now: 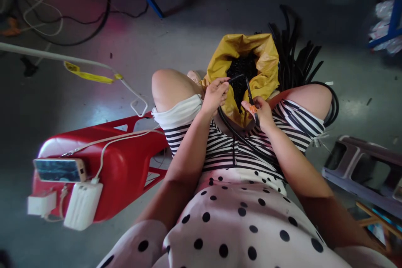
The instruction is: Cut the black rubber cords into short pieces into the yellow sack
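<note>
The left hand is pinching a black tube over the yellow bag, at twelve o'clock from the lap; the right hand is clamping a small orange-handled tool against it; the blade could be slipping toward the fingers, or the tube dropping into the bag; no legible writing is showing on the phone at nine o'clock.

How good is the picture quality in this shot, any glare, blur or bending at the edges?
Head view: strong wide-angle bending, so the floor curves toward the edges. The corners fall dark. A pinkish-red light tints the upper left, and the floor shows a pale glare patch by the red stool. The middle is fairly sharp, at the left hand, right hand and yellow bag; the dotted fabric near the lens looks soft.
</note>
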Tool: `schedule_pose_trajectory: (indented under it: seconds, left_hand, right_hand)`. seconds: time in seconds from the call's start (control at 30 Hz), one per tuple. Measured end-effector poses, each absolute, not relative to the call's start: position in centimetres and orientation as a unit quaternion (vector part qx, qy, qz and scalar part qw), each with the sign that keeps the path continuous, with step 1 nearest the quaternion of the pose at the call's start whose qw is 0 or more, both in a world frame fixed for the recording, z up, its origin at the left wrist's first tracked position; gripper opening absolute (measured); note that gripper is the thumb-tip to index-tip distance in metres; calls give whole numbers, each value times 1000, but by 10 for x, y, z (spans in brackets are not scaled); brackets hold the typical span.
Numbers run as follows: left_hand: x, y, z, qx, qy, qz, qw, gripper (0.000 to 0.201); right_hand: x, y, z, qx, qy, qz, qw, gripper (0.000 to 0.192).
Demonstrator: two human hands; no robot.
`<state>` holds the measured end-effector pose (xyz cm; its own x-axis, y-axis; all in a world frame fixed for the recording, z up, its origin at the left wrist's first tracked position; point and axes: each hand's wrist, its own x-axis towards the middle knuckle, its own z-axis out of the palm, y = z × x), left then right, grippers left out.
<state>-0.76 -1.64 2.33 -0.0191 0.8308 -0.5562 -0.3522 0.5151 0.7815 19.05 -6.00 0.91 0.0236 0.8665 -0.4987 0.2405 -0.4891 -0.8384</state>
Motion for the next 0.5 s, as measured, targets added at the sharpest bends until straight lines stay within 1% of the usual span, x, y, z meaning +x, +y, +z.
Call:
schedule_pose_trajectory:
  seconds: [0.13,0.33,0.5]
  left_hand:
    - [-3,-19,24,228,576,464,634,32]
    - [4,-19,27,238,570,462,637,30]
    - [8,-19,26,266,561,458,636,30]
  right_hand:
    - [192,-57,4,-663,-466,523,263,68]
    - [187,-54,7,-663,-507,503,227,66]
    - [185,-54,2,-671,-509,491,221,64]
